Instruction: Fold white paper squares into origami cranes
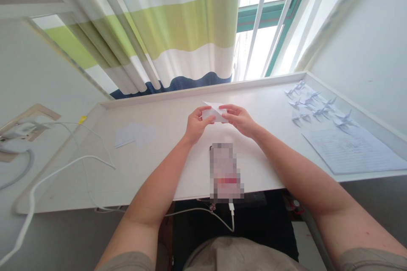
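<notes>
Beyond the smartphone [224,169], a partly folded paper sheet [212,112] is pinched at its ends by the left hand [197,125] and the right hand [240,119]. Folding seems in hand; edge alignment and creasing are called for. The long axis is laid hand-to-hand, one corner pointed away from the smartphone.

The person is wearing a plain grey-brown top [241,258], its cloth creasing softly across the front. 2 short sleeves of the same colour, the left sleeve [129,262] and the right sleeve [370,259], are ending above the elbows in plain edges, leaving the left forearm [159,182], the right forearm [295,173], the left hand [196,123] and the right hand [241,119] bare. Past the top's lower front, what looks like black clothing [267,228] is covering the lap.
</notes>
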`<state>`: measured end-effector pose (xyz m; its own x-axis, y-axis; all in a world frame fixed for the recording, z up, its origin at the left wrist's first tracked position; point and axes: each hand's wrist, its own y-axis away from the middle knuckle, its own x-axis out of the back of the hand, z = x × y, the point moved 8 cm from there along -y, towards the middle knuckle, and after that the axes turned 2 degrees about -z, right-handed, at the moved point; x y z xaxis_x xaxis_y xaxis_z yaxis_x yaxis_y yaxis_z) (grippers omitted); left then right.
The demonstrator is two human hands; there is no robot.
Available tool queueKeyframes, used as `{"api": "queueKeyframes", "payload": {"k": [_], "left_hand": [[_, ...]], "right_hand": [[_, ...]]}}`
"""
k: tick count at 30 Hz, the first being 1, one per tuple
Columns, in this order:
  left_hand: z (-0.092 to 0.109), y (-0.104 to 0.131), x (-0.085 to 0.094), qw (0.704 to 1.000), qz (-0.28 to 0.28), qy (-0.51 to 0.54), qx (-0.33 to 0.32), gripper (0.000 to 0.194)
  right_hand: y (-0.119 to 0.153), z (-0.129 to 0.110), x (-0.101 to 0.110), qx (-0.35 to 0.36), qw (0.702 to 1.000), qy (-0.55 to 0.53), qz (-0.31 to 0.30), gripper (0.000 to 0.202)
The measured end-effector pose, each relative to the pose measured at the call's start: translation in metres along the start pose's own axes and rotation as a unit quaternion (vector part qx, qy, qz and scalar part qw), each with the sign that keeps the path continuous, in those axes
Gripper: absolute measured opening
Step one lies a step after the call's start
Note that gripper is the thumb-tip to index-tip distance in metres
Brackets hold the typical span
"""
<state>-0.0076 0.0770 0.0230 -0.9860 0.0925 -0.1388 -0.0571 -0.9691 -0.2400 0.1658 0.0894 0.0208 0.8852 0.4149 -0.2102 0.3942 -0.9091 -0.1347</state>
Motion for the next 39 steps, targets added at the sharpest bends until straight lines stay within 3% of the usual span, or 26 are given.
{"api": "queueKeyframes", "payload": {"k": [6, 12, 20, 25, 32, 39], "left_hand": [[-0.004, 0.000, -0.001, 0.999, -0.016, 0.026, 0.013, 0.046], [-0.006, 0.000, -0.001, 0.999, -0.029, 0.028, 0.034, 0.046], [-0.003, 0.001, -0.003, 0.997, -0.055, 0.038, 0.034, 0.072], [-0.001, 0.001, -0.003, 0.999, -0.043, -0.006, 0.014, 0.054], [0.002, 0.002, 0.004, 1.000, 0.020, -0.017, -0.011, 0.045], [0.005, 0.003, 0.005, 0.998, 0.031, -0.045, -0.012, 0.039]], "right_hand": [[-0.003, 0.001, 0.008, -0.003, 0.999, -0.019, 0.050, 0.048], [-0.004, 0.002, 0.008, 0.002, 0.998, -0.027, 0.051, 0.046], [-0.002, 0.003, 0.005, -0.045, 0.997, -0.050, 0.027, 0.035], [0.000, 0.001, 0.002, -0.047, 0.998, -0.030, 0.013, 0.038], [0.002, -0.008, 0.000, 0.027, 0.998, 0.057, 0.020, 0.044], [0.002, -0.012, 0.000, 0.055, 0.994, 0.087, 0.025, 0.042]]}}
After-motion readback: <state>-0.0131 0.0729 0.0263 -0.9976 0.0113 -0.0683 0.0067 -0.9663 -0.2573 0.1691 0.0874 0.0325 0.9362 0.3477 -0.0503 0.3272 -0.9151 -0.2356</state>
